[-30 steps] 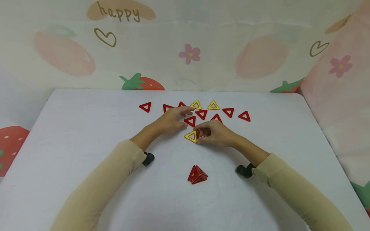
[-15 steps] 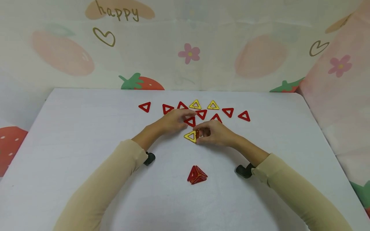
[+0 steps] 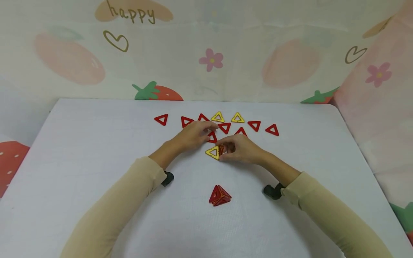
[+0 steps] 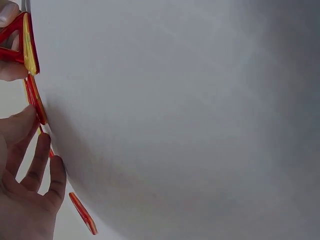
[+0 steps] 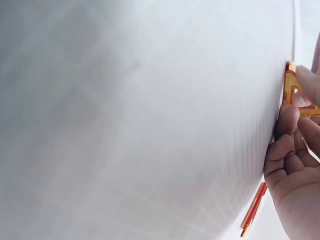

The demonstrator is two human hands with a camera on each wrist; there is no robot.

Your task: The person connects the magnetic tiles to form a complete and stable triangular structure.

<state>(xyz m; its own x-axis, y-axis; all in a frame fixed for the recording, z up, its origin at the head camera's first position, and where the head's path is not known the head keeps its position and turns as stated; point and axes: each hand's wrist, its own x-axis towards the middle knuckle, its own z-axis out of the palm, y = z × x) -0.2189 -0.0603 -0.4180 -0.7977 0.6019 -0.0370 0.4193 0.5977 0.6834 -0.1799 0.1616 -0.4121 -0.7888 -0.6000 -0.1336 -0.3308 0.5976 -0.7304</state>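
My right hand (image 3: 242, 148) pinches a red triangle tile (image 3: 221, 150) standing upright at the edge of a yellow triangle tile (image 3: 211, 156) in the head view. Seen from the right wrist, the yellow-and-red triangle piece (image 5: 288, 92) sits between thumb and fingers. Just to the left, my left hand (image 3: 193, 134) has thumb and fingers at another red triangle tile (image 3: 215, 137) on the table. In the left wrist view that red tile (image 4: 37, 102) appears edge-on at the fingertips. A small red triangular pyramid (image 3: 220, 196) of tiles stands nearer to me.
Several loose triangle tiles lie behind my hands, among them a yellow tile (image 3: 238, 121), a red tile (image 3: 272, 134) at the right and a red tile (image 3: 166, 120) at the left. The white table (image 3: 96, 161) ends at a patterned cloth backdrop (image 3: 245, 43).
My left hand has come down slightly to the near red tile, and that tile has turned under its fingers. My right hand keeps its hold, almost unmoved.
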